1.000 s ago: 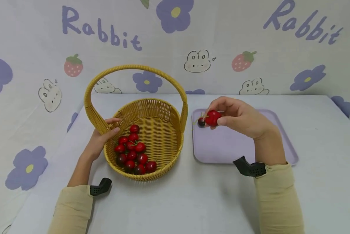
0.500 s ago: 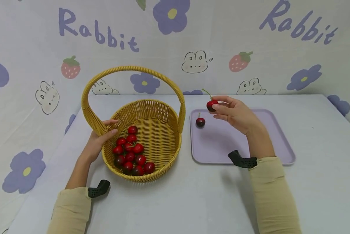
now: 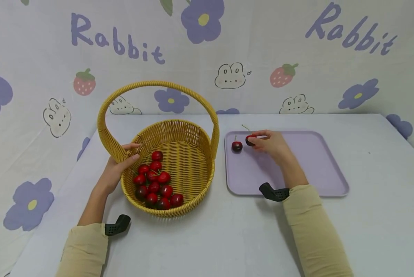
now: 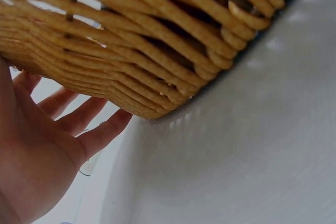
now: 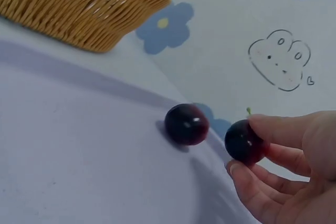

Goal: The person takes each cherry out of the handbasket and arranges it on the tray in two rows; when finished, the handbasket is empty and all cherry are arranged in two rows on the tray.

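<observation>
In the head view, a woven yellow basket [image 3: 197, 196] with a tall arched handle stands left of centre, several red cherries [image 3: 154, 187] grouped in its left front part. My left hand [image 3: 112, 171] holds the basket's left side by the handle's foot, thumb over the rim; the left wrist view has its fingers [image 4: 105, 132] along the outer weave. Over the lilac tray's far left part, my right hand [image 3: 271, 145] pinches a dark red cherry [image 5: 244, 142] with a green stem between thumb and fingertips. Just left of it, another dark cherry [image 3: 237, 146] sits on the tray [image 3: 297, 181].
The white table [image 3: 207, 238] runs in front of the basket and the tray, with a narrow strip between them. Behind stands a white cloth backdrop [image 3: 255, 42] printed with flowers, rabbits and strawberries. Each wrist carries a black camera mount [image 3: 273, 192].
My right hand has brought the pinched cherry down toward the tray, beside the other cherry, after turning it stem up. My left hand has stayed on the basket.
</observation>
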A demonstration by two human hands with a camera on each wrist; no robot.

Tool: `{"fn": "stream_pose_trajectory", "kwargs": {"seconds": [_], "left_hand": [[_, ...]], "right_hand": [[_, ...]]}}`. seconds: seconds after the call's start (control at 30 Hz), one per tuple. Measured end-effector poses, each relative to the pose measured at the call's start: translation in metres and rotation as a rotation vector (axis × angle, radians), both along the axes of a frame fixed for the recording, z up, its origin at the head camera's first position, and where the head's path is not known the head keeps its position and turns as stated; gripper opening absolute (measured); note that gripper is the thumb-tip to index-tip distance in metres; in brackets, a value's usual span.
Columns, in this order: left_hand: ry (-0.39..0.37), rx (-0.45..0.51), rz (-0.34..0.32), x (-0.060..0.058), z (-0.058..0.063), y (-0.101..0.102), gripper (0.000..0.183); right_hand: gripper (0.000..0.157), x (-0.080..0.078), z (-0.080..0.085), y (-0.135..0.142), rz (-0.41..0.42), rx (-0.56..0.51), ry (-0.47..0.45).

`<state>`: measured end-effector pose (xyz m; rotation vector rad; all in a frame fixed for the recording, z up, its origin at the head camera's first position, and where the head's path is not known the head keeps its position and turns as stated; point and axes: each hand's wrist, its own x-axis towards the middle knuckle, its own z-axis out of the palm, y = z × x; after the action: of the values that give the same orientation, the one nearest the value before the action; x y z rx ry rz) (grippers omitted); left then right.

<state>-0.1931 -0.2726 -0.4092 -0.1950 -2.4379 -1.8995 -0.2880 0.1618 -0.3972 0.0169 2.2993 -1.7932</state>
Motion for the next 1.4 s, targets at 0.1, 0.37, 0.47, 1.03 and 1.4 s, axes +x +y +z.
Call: {"fn": "stream_pose_trajectory", "kwargs": {"seconds": [0.1,0.37,0.47,1.03,1.4], "left_hand": [[0.000,0.002,0.003,0.000,0.000,-0.001,0.046],[0.000,0.010,0.011,0.000,-0.001,-0.001,0.047],[-0.001,0.010,0.012,0.000,-0.001,-0.001,0.047],[-0.002,0.006,0.003,0.000,0.000,0.001,0.046],[0.004,0.006,0.001,0.000,-0.001,0.001,0.046]], "right_hand": [[0.041,-0.002,-0.007,-0.004,-0.015,0.036,-0.030],[0.040,-0.005,-0.011,-0.011,-0.067,0.097,-0.075],[0.040,-0.005,-0.011,-0.014,-0.069,0.155,-0.065],[0.042,0.001,-0.004,-0.016,-0.059,0.309,-0.055],[0.044,0.000,-0.005,-0.011,-0.093,0.232,-0.070]]}}
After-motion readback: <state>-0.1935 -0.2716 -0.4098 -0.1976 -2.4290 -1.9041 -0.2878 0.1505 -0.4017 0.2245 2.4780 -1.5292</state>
